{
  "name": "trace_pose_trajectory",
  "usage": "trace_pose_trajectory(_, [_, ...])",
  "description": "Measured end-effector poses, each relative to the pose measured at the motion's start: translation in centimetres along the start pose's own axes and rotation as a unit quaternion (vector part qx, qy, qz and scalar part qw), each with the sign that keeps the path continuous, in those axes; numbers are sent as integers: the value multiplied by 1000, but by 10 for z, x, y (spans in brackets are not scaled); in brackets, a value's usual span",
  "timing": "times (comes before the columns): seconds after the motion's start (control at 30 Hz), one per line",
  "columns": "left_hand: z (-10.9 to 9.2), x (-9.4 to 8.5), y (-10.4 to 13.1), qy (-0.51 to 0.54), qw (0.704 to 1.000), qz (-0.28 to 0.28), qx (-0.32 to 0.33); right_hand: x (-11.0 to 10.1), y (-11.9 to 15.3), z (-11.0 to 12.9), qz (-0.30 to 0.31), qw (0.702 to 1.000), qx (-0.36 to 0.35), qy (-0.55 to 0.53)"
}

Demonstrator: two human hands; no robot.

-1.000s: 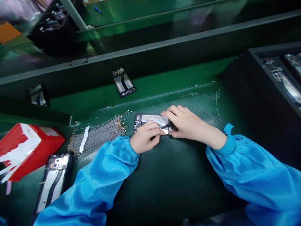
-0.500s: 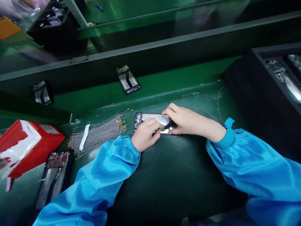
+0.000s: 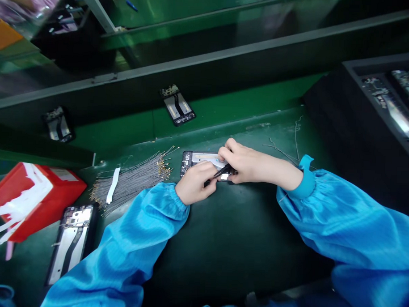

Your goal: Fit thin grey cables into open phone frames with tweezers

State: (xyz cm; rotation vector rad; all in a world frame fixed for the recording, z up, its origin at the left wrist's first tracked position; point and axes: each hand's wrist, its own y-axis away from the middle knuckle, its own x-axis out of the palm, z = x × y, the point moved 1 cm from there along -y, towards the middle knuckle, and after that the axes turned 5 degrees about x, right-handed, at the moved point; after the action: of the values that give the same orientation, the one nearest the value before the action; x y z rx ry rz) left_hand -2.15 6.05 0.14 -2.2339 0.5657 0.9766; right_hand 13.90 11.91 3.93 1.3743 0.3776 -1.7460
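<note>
Left hand [image 3: 197, 182] drawn slightly back, tweezers [image 3: 223, 170] more exposed

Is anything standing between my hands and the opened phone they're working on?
Nothing visible blocks them: your left hand and right hand are both at the opened phone. Only the black tweezers in the right hand reach in between the hands. The cable bundle lies off to the left, not in between.

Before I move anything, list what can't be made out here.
All in the head view:
Phone: right end hidden by the right hand.
Black tweezers: grip end hidden inside the same hand.
Left hand: hides anything beneath or within it.
Black box: cut off by the right edge.
Label on the red bin: writing too small and blurred.
</note>
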Motion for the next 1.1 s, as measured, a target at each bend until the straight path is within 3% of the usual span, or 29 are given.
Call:
trace_pose_trajectory(0.17, [-1,0,0,26,999,26,19,-1,-4,6,12,999,40,22])
trace_pose_trajectory(0.27, [-1,0,1,26,999,26,19,0,0,4,-9,1000,28,-3])
trace_pose_trajectory(0.37, [-1,-1,3,29,999,21,10,1,8,-5,-96,993,6,-70])
trace_pose_trajectory(0.5, [-1,-1,5,36,999,-1,15,6,20,-20,-255,958,67,-116])
trace_pose_trajectory(0.57, [-2,-3,5,30,999,-27,14,12,24,-17,-292,948,81,-98])
trace_pose_trajectory(0.63, [-3,-6,6,13,998,-69,3,23,25,-4,-295,953,48,-53])
trace_pose_trajectory(0.73, [-3,-14,7,-16,989,-146,-32,44,23,30,-262,960,-82,49])
trace_pose_trajectory(0.87, [-1,-21,10,-33,973,-214,-86,63,11,68,-250,937,-199,139])
trace_pose_trajectory(0.97, [5,-23,13,-33,962,-246,-110,63,-6,72,-271,934,-159,170])
trace_pose_trajectory(1.1, [12,-22,16,-32,941,-304,-143,54,-27,56,-277,950,-20,143])
